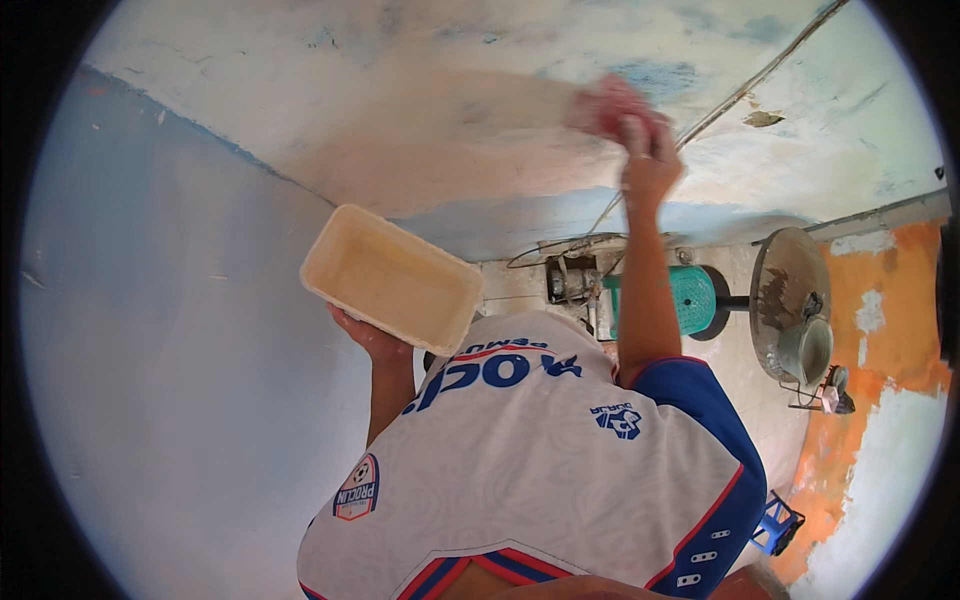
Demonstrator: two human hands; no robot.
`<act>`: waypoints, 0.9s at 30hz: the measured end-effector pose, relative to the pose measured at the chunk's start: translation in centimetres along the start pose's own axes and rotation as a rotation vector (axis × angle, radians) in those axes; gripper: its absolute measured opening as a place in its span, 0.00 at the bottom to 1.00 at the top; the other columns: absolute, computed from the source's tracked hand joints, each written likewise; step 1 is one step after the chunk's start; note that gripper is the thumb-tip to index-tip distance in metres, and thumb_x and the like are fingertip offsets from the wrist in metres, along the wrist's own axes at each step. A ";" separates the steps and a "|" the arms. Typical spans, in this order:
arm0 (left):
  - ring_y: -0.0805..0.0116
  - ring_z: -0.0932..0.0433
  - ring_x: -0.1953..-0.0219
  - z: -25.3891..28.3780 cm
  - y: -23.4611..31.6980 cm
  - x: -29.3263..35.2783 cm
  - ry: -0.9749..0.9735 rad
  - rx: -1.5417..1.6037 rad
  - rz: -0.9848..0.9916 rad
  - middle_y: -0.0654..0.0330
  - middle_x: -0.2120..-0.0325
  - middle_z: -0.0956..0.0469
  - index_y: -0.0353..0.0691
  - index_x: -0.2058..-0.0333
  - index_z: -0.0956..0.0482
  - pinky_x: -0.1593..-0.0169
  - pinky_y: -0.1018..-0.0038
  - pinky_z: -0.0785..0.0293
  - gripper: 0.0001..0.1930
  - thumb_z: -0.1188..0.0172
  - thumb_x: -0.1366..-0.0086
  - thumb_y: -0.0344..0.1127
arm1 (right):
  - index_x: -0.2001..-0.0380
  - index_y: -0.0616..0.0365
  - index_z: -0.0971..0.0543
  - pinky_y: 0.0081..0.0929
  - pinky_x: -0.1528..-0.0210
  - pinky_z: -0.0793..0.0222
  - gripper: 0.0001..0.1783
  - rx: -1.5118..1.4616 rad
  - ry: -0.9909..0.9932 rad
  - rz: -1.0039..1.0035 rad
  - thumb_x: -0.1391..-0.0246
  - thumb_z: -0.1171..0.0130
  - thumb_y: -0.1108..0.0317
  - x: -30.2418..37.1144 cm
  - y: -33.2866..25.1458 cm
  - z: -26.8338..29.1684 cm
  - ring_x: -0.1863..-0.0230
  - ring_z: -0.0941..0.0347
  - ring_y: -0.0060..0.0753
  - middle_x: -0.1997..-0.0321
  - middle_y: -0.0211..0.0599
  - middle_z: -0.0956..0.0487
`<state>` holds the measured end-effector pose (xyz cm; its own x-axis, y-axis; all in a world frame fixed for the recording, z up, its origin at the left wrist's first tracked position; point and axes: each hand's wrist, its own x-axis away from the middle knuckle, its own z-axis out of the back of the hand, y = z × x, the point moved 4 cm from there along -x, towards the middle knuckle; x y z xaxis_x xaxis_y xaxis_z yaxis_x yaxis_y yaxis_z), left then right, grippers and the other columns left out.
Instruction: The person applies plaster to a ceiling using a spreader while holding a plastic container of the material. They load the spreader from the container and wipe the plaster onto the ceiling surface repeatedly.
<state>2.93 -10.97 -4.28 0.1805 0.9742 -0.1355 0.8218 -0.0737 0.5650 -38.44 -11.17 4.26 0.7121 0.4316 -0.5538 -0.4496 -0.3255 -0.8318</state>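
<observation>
My left hand [372, 333] is closed on the near edge of a cream rectangular plastic tub [400, 275], its fingers partly hidden beneath it. The tub is tilted, and its inside is a pale tan. Up at the patchy whitish wall [450, 120], my right hand [650, 165] grips a red rag [612, 108], blurred by motion. It looks crumpled, and whether it touches the wall is hard to tell. Around it the wall surface carries blue and tan smears.
A thin cable or pipe [760, 78] runs slantwise along the wall, right of the rag. A pale blue wall [160, 330] meets it on the left. Below are a motor-like machine [572, 282], a green plastic piece [692, 300], a round table [775, 290] bearing a pail [806, 350], and a blue stool [772, 528].
</observation>
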 end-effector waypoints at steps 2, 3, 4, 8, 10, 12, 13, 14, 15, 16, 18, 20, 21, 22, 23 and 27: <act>0.57 0.33 0.32 0.1 -0.3 0.0 0.053 -0.017 0.034 0.62 0.33 0.34 0.52 0.30 0.39 0.34 0.57 0.30 0.38 0.66 0.27 0.71 | 0.59 0.66 0.18 0.20 0.60 0.24 0.11 0.016 0.180 0.016 0.37 0.34 0.68 -1.3 0.9 5.7 0.64 0.21 0.21 0.64 0.37 0.15; 0.57 0.33 0.32 0.2 -0.4 0.0 0.081 -0.029 0.044 0.62 0.33 0.34 0.52 0.30 0.39 0.34 0.57 0.30 0.38 0.66 0.27 0.71 | 0.60 0.66 0.18 0.21 0.61 0.24 0.11 0.073 0.205 -0.026 0.39 0.32 0.67 -0.7 0.0 6.5 0.65 0.21 0.22 0.65 0.36 0.16; 0.57 0.33 0.32 0.1 -0.4 0.1 0.109 -0.024 0.051 0.62 0.33 0.34 0.52 0.30 0.38 0.34 0.57 0.30 0.38 0.67 0.27 0.71 | 0.62 0.65 0.18 0.22 0.63 0.25 0.11 0.130 0.230 -0.070 0.40 0.31 0.67 -0.2 -1.3 7.2 0.67 0.22 0.22 0.67 0.35 0.16; 0.57 0.33 0.32 -1.2 -1.0 -0.1 0.184 -0.039 0.083 0.63 0.33 0.34 0.53 0.30 0.39 0.33 0.56 0.30 0.38 0.66 0.27 0.71 | 0.63 0.65 0.16 0.25 0.65 0.24 0.10 0.246 -0.072 0.222 0.42 0.29 0.68 4.7 -3.6 0.6 0.68 0.21 0.24 0.68 0.36 0.15; 0.57 0.33 0.32 -1.8 -1.3 -0.4 0.158 -0.036 0.105 0.63 0.33 0.34 0.53 0.30 0.39 0.33 0.56 0.30 0.37 0.66 0.27 0.71 | 0.60 0.64 0.14 0.27 0.61 0.23 0.11 0.314 -0.294 0.235 0.43 0.29 0.68 5.2 -2.8 -2.6 0.66 0.20 0.24 0.66 0.37 0.14; 0.57 0.33 0.32 -2.2 -1.5 -0.7 0.091 -0.012 0.124 0.63 0.33 0.34 0.53 0.30 0.38 0.33 0.56 0.30 0.37 0.65 0.27 0.71 | 0.58 0.63 0.14 0.27 0.58 0.23 0.11 0.166 -0.121 0.028 0.41 0.30 0.68 2.3 -2.0 -2.5 0.64 0.21 0.23 0.64 0.37 0.14; 0.57 0.33 0.32 -2.2 -1.5 -0.7 0.098 -0.085 0.094 0.63 0.33 0.34 0.53 0.30 0.38 0.33 0.56 0.30 0.37 0.65 0.27 0.70 | 0.57 0.62 0.14 0.26 0.57 0.24 0.10 0.156 -0.008 0.033 0.39 0.32 0.69 0.5 -0.3 -0.9 0.62 0.21 0.22 0.62 0.35 0.15; 0.57 0.33 0.33 -2.2 -1.4 -0.3 0.113 -0.159 0.061 0.63 0.33 0.34 0.53 0.30 0.38 0.33 0.57 0.30 0.37 0.65 0.27 0.70 | 0.57 0.62 0.15 0.24 0.58 0.24 0.10 0.082 0.027 -0.020 0.37 0.34 0.68 -0.8 -0.5 1.2 0.61 0.22 0.21 0.60 0.34 0.15; 0.57 0.32 0.33 -2.2 -1.4 -0.1 0.121 -0.227 0.032 0.64 0.33 0.34 0.53 0.30 0.38 0.34 0.57 0.30 0.37 0.65 0.27 0.70 | 0.57 0.63 0.16 0.23 0.59 0.24 0.10 -0.013 0.105 -0.025 0.37 0.34 0.68 -2.0 1.1 3.7 0.62 0.23 0.21 0.62 0.33 0.16; 0.57 0.32 0.33 -1.5 -1.4 0.1 0.109 -0.203 0.031 0.64 0.33 0.34 0.53 0.30 0.38 0.34 0.57 0.30 0.37 0.65 0.27 0.70 | 0.58 0.64 0.16 0.22 0.59 0.24 0.09 0.090 0.154 -0.020 0.36 0.35 0.68 -2.7 1.2 6.0 0.63 0.23 0.20 0.63 0.32 0.17; 0.58 0.32 0.33 0.2 -1.8 0.5 0.085 -0.147 0.031 0.64 0.33 0.34 0.53 0.30 0.38 0.34 0.57 0.29 0.37 0.65 0.27 0.70 | 0.56 0.65 0.17 0.22 0.60 0.24 0.09 -0.042 0.216 -0.002 0.36 0.35 0.71 -2.8 0.6 9.0 0.63 0.23 0.21 0.60 0.32 0.16; 0.58 0.32 0.33 -0.1 -2.2 0.7 0.148 -0.038 0.090 0.64 0.33 0.34 0.53 0.30 0.38 0.34 0.58 0.29 0.37 0.65 0.27 0.70 | 0.55 0.66 0.18 0.23 0.57 0.25 0.10 -0.220 0.116 -0.136 0.38 0.34 0.72 -1.1 -1.1 8.1 0.60 0.22 0.22 0.58 0.35 0.16; 0.58 0.32 0.33 -0.4 -2.4 0.8 0.171 0.013 0.128 0.64 0.33 0.35 0.52 0.30 0.38 0.34 0.58 0.29 0.37 0.65 0.27 0.70 | 0.55 0.66 0.18 0.23 0.56 0.25 0.10 -0.247 0.025 -0.128 0.38 0.34 0.73 -0.5 -0.8 7.1 0.60 0.22 0.22 0.57 0.35 0.16; 0.59 0.32 0.33 -0.6 -2.4 0.7 0.176 0.004 0.133 0.64 0.33 0.35 0.52 0.30 0.38 0.34 0.58 0.30 0.37 0.65 0.27 0.71 | 0.54 0.66 0.18 0.22 0.54 0.26 0.11 -0.274 -0.064 -0.120 0.37 0.34 0.73 0.3 -0.5 5.8 0.59 0.22 0.22 0.57 0.35 0.16; 0.59 0.33 0.33 -0.8 -2.6 0.6 0.182 -0.004 0.137 0.64 0.33 0.34 0.52 0.30 0.38 0.34 0.58 0.30 0.38 0.65 0.27 0.71 | 0.53 0.66 0.17 0.21 0.52 0.28 0.12 -0.274 -0.118 -0.057 0.38 0.34 0.72 0.3 -0.4 4.2 0.59 0.23 0.22 0.58 0.32 0.16; 0.59 0.33 0.33 -0.5 -2.5 0.4 0.081 0.038 0.143 0.64 0.33 0.34 0.52 0.31 0.38 0.34 0.58 0.30 0.37 0.65 0.27 0.70 | 0.54 0.66 0.17 0.21 0.56 0.27 0.12 -0.141 -0.042 -0.206 0.39 0.33 0.71 -2.2 1.4 2.8 0.61 0.23 0.20 0.62 0.32 0.16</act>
<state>0.70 -10.27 -5.33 0.2541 0.9671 0.0110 0.8109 -0.2192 0.5426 -42.12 -10.18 4.24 0.7568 0.5341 -0.3768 -0.2160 -0.3398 -0.9154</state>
